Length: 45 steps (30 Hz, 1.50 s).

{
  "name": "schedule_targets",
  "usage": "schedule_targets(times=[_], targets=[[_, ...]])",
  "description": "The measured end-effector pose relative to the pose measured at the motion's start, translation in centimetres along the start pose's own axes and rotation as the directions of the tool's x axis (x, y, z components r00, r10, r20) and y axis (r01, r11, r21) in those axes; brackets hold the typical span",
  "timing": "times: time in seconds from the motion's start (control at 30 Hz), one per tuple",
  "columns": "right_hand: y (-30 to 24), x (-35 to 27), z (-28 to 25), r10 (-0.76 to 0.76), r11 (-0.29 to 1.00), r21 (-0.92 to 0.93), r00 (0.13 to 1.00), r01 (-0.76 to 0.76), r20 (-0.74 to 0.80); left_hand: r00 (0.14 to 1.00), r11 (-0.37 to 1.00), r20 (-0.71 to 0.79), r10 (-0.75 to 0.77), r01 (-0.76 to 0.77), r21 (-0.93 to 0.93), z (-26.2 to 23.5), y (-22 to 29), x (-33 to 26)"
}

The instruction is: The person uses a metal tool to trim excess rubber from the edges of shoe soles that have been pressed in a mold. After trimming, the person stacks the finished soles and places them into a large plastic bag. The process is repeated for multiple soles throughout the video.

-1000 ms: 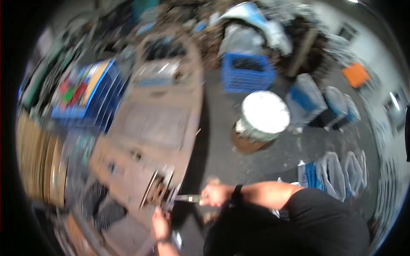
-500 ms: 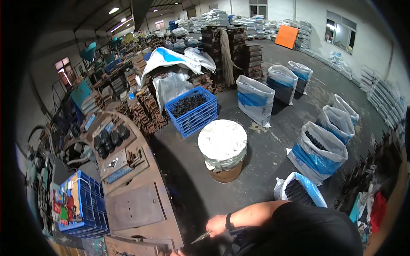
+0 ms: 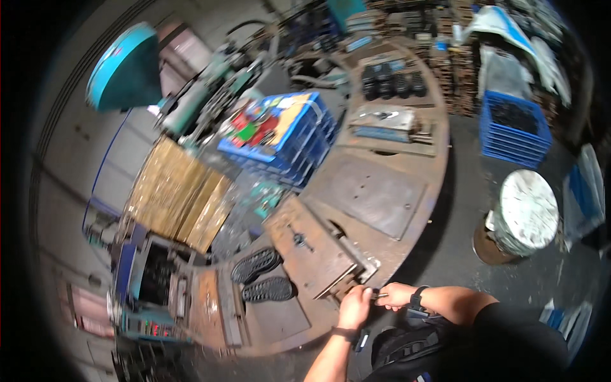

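Observation:
My right hand [image 3: 398,295], with a dark band on its wrist, is closed around a short metal tool [image 3: 380,295] whose pointed end showed earlier. Its exact kind is blurred. Right beside it, my left hand [image 3: 354,307] has its fingers curled together at the tool's end; what they hold is hidden. Both hands are at the near edge of a closed metal mould [image 3: 309,245], close to its protruding handle end. Two black shoe soles [image 3: 267,289] lie left of the mould, one of them on a flat metal plate [image 3: 277,319].
The curved metal table [image 3: 417,210] carries another plate, a smaller mould [image 3: 388,121] and several black soles [image 3: 393,83]. Behind it stand a blue crate [image 3: 305,137] and a brown carton [image 3: 175,191]. A white-topped drum [image 3: 528,207] and blue basket [image 3: 514,130] are to the right.
The view has swung left toward the table and mould. My left hand, formerly only fingertips at the lower edge, now shows fully, and both hands are together at the mould's edge.

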State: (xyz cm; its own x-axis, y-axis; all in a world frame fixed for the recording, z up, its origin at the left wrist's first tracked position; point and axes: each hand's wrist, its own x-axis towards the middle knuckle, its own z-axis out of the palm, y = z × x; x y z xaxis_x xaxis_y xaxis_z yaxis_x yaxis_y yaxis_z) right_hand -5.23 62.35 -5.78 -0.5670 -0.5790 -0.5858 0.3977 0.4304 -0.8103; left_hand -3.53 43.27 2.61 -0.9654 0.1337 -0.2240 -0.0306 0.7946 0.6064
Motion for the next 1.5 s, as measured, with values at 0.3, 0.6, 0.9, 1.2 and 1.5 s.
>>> schedule_targets(times=[0.3, 0.6, 0.9, 1.2, 1.5], targets=[[1.8, 6.5, 8.2, -0.179, 0.899, 0.423, 0.976, 0.111, 0.124, 0.998, 0.997, 0.041, -0.047, 0.049, -0.063, -2.6, -4.6, -3.4], [2.4, 11.5, 18.2, -0.162, 0.972, 0.143, 0.970, 0.188, -0.179, 0.999, 0.998, -0.007, 0.035, -0.035, -0.055, -5.5, -12.4, -7.3], [-0.8, 13.2, 27.2, -0.175, 0.832, 0.518, 0.980, 0.199, -0.095, 0.996, 0.998, 0.084, 0.038, -0.033, -0.056, -9.3, -20.3, -11.1], [-2.2, 16.5, 32.4, -0.249, 0.860, 0.478, 0.965, 0.179, 0.087, 0.999, 0.999, -0.038, 0.001, 0.000, 0.038, -10.6, -25.6, -15.5], [-5.8, 23.3, 42.5, -0.692, 0.722, -0.004, 0.721, 0.692, -0.039, 0.950, 0.982, -0.304, 0.068, -0.010, 0.189, -17.8, -31.4, -19.7]])
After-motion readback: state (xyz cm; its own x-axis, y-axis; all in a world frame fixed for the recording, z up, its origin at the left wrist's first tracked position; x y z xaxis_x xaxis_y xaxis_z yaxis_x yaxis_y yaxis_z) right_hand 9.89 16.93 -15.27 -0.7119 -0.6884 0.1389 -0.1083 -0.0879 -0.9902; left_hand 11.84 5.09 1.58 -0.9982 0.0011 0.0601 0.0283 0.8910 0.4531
